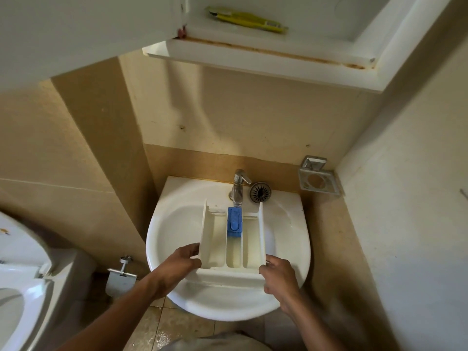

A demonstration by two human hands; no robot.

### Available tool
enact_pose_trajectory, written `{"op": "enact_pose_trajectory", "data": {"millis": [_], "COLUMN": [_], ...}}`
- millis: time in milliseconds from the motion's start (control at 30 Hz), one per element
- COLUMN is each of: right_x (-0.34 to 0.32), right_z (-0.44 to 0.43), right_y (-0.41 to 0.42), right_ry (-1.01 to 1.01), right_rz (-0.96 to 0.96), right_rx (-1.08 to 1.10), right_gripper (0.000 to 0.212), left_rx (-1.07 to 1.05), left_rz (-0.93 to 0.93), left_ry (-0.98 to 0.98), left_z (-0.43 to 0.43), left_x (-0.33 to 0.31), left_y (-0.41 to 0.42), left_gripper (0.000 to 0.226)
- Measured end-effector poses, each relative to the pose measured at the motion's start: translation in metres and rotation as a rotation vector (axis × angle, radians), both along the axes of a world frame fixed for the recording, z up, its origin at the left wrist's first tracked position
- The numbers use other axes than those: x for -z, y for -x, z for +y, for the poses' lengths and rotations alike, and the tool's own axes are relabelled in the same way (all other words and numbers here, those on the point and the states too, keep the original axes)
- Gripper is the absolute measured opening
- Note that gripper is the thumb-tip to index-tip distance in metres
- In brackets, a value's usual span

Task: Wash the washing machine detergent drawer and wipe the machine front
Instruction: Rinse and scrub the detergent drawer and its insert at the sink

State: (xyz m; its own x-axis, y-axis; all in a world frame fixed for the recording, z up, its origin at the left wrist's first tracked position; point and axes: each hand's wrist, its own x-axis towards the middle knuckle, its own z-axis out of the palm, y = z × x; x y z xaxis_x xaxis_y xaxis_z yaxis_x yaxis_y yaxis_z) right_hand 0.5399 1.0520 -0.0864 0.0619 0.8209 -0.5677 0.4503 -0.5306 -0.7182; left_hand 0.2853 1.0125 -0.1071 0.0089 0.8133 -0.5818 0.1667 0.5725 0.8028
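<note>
Both hands are holding the detergent drawer (231,239) over the basin of the white sink (174,224), with its far end reaching under the chrome faucet (239,184). The left hand (181,262) is gripping the near left corner, its fingers (191,249) clamped around the drawer's side wall. The right hand (279,273) is gripping the near right corner, its fingers closed on the front panel. The drawer is lying roughly level, open side up, showing three long compartments; a blue insert (234,222) is sitting in the middle one, directly below the spout. A metal drain strainer (260,191) is resting on the sink ledge just right of the faucet. A toilet (20,287) is standing to the left.
</note>
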Motion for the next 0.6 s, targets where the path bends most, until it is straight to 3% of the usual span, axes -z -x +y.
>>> {"op": "enact_pose_trajectory", "data": {"millis": [100,300,433,600], "right_x": [0.0010,0.0009,0.0025,0.0016], "right_z": [0.0009,0.0034,0.0026,0.0043], "right_y": [0.0001,0.0001,-0.0002,0.0009], "right_ry": [-0.022,-0.037,-0.043,-0.055], "right_rz": [0.023,0.039,0.048,0.055], "right_rx": [0.006,0.008,0.012,0.020], "right_gripper": [0.031,0.040,0.043,0.044], "left_rx": [0.003,-0.011,-0.014,-0.019], "left_rz": [0.006,-0.016,0.007,0.018], "left_ry": [0.000,-0.020,-0.023,-0.016], "left_z": [0.0013,0.0014,0.0018,0.0035], "left_x": [-0.0011,0.0021,0.0001,0.0039], "left_y": [-0.0070,-0.0076,-0.0107,-0.0096], "left_gripper": [0.052,0.066,0.055,0.058]}}
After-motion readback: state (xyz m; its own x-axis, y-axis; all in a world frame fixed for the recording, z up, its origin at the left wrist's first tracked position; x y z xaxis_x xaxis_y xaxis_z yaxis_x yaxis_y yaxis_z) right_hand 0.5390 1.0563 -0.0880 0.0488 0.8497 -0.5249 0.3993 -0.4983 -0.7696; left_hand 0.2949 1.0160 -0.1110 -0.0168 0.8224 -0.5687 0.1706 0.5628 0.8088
